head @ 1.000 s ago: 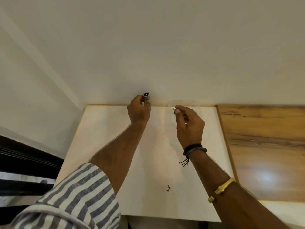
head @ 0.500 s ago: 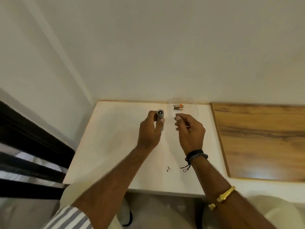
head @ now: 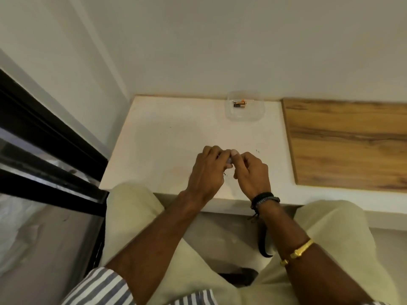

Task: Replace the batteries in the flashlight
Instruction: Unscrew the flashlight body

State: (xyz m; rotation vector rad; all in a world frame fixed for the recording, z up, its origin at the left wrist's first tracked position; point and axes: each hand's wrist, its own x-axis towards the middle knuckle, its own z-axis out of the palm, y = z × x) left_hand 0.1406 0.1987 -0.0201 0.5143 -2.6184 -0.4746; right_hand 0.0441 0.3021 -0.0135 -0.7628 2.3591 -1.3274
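The left hand (head: pixel 207 172) wraps its grip round the flashlight (head: pixel 229 160), of which only a grey sliver shows between the knuckles. The right hand (head: pixel 253 175) meets it with fingers curled and thumb tip at the flashlight's end; what that grip pinches, if anything, I cannot tell. Both hover low over the white surface (head: pixel 165 137), near its front edge. Two batteries (head: pixel 239 104) lie in a clear container (head: pixel 244 117) by the wall.

This looks like the loading step (a cell going into the open barrel). Next, it likely calls for a straight push, polarity right.

Half a second ago the hands were apart and nearer the container, the barrel's open end plainly showing.
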